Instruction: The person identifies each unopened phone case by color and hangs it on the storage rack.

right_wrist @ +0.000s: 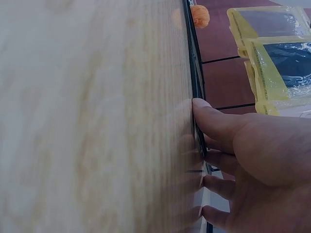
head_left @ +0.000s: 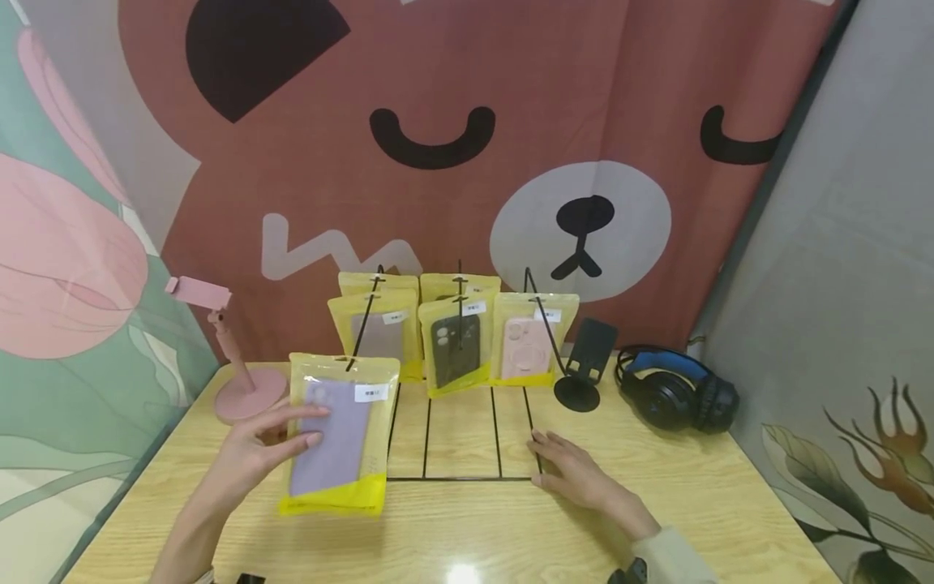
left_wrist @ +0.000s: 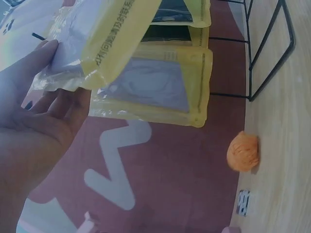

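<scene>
My left hand (head_left: 251,446) pinches a clear-and-yellow zip pouch (head_left: 375,478) by its left side, thumb and fingers on either face. Inside the pouch shows a purple phone case (head_left: 332,446), with a white label near the top. The pouch's top edge is at the front tip of the left hook of a black wire display rack (head_left: 461,479). In the left wrist view, another pouch (left_wrist: 197,87) hangs behind the held one. My right hand (head_left: 576,474) rests at the rack base's front right corner, fingertips touching the wire and tabletop, fingers loosely extended.
On the rack hang several pouches, including ones with a black case (head_left: 456,349) and a pink case (head_left: 527,349). A pink stand (head_left: 251,393) is at left; a black phone stand (head_left: 591,349) and headphones (head_left: 671,397) are at right. An orange ball-like object (left_wrist: 243,151) lies behind the rack.
</scene>
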### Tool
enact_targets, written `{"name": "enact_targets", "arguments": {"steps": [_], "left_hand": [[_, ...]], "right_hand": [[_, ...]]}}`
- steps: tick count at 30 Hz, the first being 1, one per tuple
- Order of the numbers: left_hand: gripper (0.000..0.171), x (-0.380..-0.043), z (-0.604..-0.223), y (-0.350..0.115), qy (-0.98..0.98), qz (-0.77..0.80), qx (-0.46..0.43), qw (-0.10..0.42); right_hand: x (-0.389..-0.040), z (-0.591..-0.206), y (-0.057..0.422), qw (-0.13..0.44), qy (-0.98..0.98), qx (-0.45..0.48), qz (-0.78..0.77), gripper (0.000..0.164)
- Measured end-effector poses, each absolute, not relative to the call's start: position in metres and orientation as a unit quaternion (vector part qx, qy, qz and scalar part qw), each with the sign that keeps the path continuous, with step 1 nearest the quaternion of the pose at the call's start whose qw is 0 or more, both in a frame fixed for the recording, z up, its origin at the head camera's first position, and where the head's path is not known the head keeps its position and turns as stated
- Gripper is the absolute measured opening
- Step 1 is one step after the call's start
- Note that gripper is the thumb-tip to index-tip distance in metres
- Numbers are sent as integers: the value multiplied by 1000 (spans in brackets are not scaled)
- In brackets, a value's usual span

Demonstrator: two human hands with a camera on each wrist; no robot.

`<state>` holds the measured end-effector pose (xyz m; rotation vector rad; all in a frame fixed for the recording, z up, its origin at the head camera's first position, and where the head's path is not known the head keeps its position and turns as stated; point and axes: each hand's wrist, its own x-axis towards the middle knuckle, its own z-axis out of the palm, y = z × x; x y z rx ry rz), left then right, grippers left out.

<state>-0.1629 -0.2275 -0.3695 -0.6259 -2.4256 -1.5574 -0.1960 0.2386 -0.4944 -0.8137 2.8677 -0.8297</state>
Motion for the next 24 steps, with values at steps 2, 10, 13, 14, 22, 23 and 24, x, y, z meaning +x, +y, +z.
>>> {"name": "enact_targets", "arguments": {"steps": [2,10,13,14,22,23,24], "left_hand": [[32,-170,-371,-225,-820,-531,-193,88],[37,-205,-378,-212,-810,-554,-173,80],[38,-215,-380,-207,-808,-561,-163,76],[38,-219,-381,-205,-806,-564,-161,76],[45,-237,-384,-199,-806,-573,-142,50],[46,-238,-385,-200,-805,-574,-141,48],[46,-238,-385,-200,-804,-575,-141,47]], "right_hand": [[-196,-494,239,20,925,-266,-269,57],[-191,-492,239,24,924,-263,-275,58],[-189,-492,240,24,927,-258,-273,58],[-189,-492,240,23,927,-257,-271,58],[-188,-491,241,23,926,-258,-274,56],[-188,-491,241,22,926,-259,-274,56],[-189,-491,241,20,926,-261,-272,56]]}}
